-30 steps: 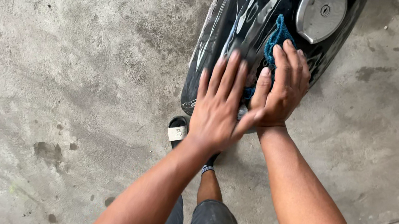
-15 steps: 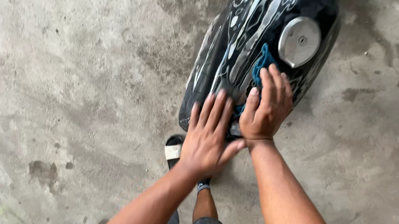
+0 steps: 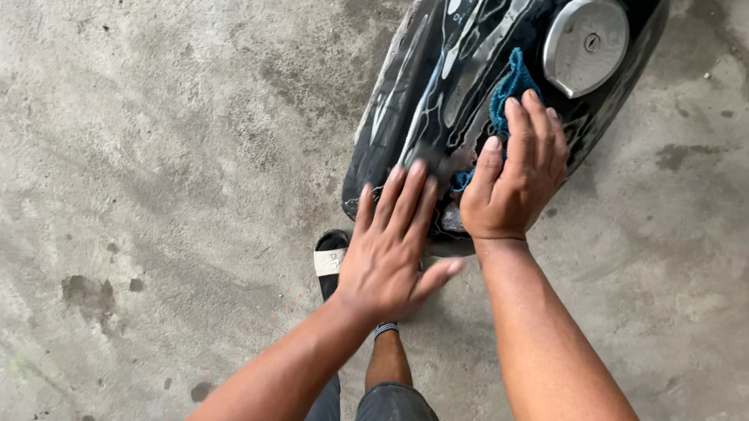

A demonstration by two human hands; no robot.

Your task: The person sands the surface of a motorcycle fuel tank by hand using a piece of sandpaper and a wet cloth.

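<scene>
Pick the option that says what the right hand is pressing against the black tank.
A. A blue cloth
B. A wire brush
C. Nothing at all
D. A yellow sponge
A: the right hand lies flat on a blue cloth whose edge shows past the fingers, just below the silver filler cap on the black tank.

The black fuel tank runs past the top edge; the right hand hides most of the blue cloth.
</scene>
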